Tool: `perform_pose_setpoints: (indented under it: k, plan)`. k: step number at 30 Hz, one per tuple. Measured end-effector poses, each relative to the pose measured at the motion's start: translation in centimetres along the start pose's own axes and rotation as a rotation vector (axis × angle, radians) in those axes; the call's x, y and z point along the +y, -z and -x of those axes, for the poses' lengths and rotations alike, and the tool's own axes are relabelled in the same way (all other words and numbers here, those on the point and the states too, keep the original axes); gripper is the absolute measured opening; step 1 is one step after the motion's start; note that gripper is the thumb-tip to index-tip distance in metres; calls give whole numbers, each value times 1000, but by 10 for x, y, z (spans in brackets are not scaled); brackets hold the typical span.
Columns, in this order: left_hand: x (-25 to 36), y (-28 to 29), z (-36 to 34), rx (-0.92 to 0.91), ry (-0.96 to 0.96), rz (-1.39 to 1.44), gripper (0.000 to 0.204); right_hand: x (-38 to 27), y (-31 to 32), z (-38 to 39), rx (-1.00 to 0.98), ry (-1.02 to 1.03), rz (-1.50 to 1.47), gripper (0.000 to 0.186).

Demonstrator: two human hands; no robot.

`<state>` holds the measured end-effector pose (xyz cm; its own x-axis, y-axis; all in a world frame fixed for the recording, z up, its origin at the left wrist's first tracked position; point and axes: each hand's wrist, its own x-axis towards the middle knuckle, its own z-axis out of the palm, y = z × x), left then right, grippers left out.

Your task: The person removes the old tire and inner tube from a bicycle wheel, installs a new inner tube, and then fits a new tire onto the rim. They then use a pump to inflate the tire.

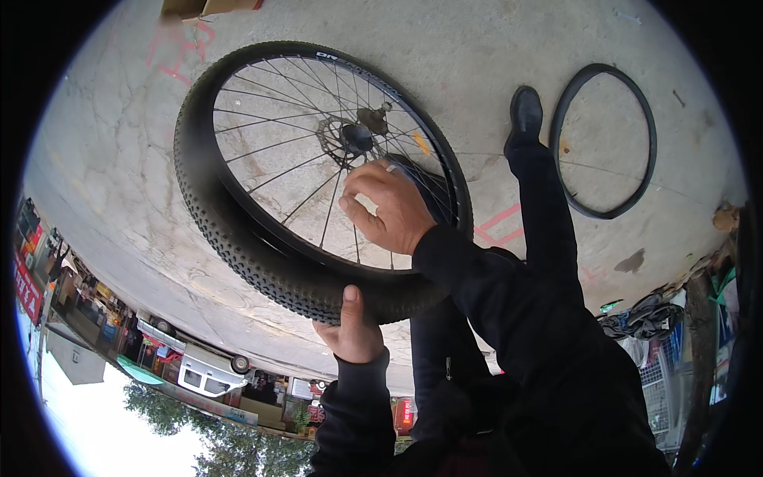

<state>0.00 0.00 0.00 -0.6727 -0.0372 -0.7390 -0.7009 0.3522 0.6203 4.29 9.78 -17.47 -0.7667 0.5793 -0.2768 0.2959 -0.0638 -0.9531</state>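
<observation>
A bicycle wheel (pixel 252 164) with a black knobby tyre (pixel 238 258), black spokes and a disc rotor (pixel 338 137) around its hub is tilted in front of me. Along the lower left, a dark gap shows between tyre and rim. My left hand (pixel 354 334) grips the tyre at its near edge, thumb on top and fingers hidden underneath. Over the near spokes hovers my right hand (pixel 391 208), its fingers curled and apart from the thumb, with nothing visible between them. A silvery band shows on one of its fingers.
A thin black ring, like an inner tube or narrow tyre (pixel 563 127), lies on the concrete floor (pixel 477 48) at the right, beside my dark shoe (pixel 525 115). A cardboard box (pixel 199 8) stands at the far edge. A white van (pixel 207 372) and shop goods line the lower left.
</observation>
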Motion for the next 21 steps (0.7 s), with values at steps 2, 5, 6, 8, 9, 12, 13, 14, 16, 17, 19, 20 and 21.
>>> perform_pose_setpoints:
  k: [2, 5, 6, 8, 9, 12, 13, 14, 16, 17, 19, 20, 21]
  plan:
    - [2, 2, -2, 13, 25, -2, 59, -8, 2, 1, 156, -282, -21, 51]
    - [3, -1, -2, 8, -18, -33, 53, -18, 1, 1, 115, -451, 41, 64]
    - [3, -3, -2, -8, -27, -30, 53, -20, -6, -3, 159, -459, 207, 68]
    - [0, -7, -1, 2, -28, -19, 53, -14, -6, -5, 158, -537, 240, 69]
    - [-1, -9, 0, -12, -24, -18, 52, -11, -7, -6, 157, -583, 258, 69]
    - [1, -9, 1, -31, -17, -32, 43, 1, -7, -12, 94, -642, 323, 72]
    - [2, -9, 2, -17, -27, -55, 41, 6, -6, -17, 89, -607, 334, 73]
    - [2, -10, 4, -5, -35, -79, 39, 13, -5, -24, 82, -583, 345, 74]
    - [0, -11, 4, 6, -57, -125, 36, 22, -5, -34, 62, -565, 364, 75]
    - [0, -9, 5, 4, -54, -132, 36, 22, -7, -33, 78, -573, 361, 75]
    - [-1, -7, 4, 9, -56, -160, 36, 16, -8, -31, 105, -608, 357, 74]
    - [-2, -6, 4, 11, -55, -157, 36, 9, -5, -26, 204, -559, 358, 68]
    - [-3, -5, 3, 16, -59, -156, 37, 1, -3, -22, 207, -584, 219, 66]
